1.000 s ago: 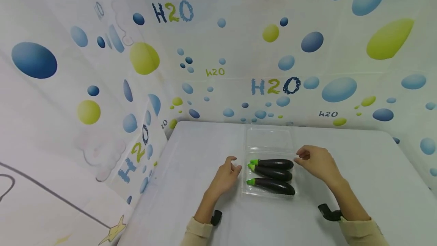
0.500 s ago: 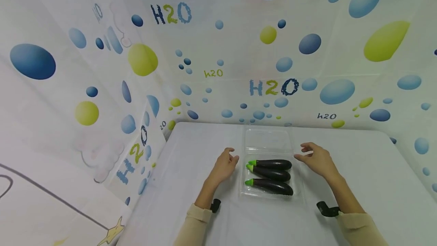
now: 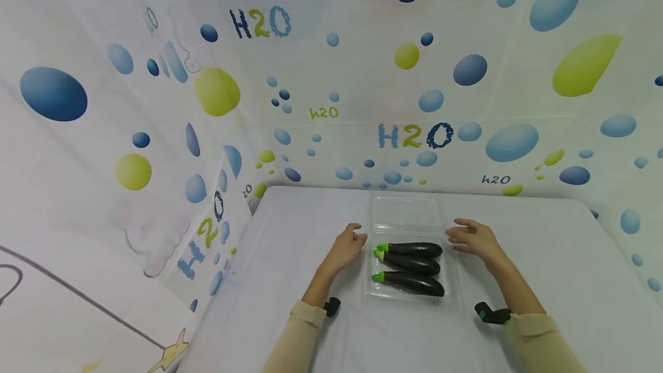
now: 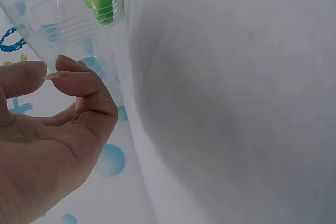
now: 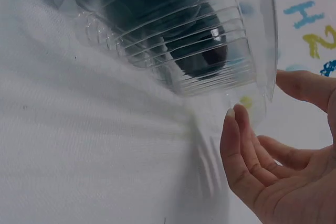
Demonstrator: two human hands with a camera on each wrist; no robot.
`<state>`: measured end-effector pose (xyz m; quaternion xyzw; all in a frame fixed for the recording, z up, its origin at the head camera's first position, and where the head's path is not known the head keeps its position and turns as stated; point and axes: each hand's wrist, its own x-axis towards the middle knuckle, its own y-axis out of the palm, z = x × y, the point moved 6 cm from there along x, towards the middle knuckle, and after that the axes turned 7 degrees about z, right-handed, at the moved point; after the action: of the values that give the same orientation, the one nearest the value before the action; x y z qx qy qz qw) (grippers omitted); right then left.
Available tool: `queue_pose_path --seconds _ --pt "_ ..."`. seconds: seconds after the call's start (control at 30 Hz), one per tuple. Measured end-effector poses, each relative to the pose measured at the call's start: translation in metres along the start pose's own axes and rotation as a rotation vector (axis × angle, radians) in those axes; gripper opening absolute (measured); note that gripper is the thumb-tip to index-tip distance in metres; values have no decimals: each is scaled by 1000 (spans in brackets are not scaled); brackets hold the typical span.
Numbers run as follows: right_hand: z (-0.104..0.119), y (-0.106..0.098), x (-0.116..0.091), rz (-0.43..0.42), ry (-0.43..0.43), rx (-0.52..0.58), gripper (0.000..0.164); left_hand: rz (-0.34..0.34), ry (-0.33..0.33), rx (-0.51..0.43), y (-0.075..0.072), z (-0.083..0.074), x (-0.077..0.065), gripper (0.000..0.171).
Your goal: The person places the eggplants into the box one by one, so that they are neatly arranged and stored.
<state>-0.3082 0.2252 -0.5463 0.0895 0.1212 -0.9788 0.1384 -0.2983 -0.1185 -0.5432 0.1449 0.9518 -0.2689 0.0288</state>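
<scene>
An open clear plastic clamshell box (image 3: pixel 406 298) lies on the white table in the head view, its lid (image 3: pixel 406 210) folded back flat. Three dark eggplants, the top one (image 3: pixel 415 250), the middle one (image 3: pixel 414 265) and the bottom one (image 3: pixel 414 284), lie side by side in it, green stems to the left. My left hand (image 3: pixel 348 247) is at the box's left edge, thumb and loosely bent index finger near its rim in the left wrist view. On the other side, my right hand (image 3: pixel 477 240) has its thumb by the rim and fingers apart. Neither shows a firm grip.
White cloth covers the table (image 3: pixel 295 229). Behind and to the left hangs a white sheet (image 3: pixel 362 62) printed with blue and green bubbles. Dark wrist devices (image 3: pixel 492 313) sit below both hands.
Both hands first drew slightly away from the box, then came back in towards its left and right edges. The right fingers have shifted. The eggplants and lid stay put.
</scene>
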Motion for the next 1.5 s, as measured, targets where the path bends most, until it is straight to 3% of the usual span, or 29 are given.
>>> queue_pose_path --seconds 0.43,0.67,0.87,1.3,1.5 --pt "-9 4 3 45 27 53 76 71 8 -239 8 6 16 56" --pt "-12 3 5 35 44 51 76 88 -4 -303 9 6 19 59" --pt "-9 1 3 29 41 135 75 92 -7 -346 8 4 18 61" --pt "-5 1 -3 8 -95 151 74 78 -24 -411 8 9 20 64" --pt "-5 2 -2 6 -181 183 60 70 -1 -438 7 7 20 55"
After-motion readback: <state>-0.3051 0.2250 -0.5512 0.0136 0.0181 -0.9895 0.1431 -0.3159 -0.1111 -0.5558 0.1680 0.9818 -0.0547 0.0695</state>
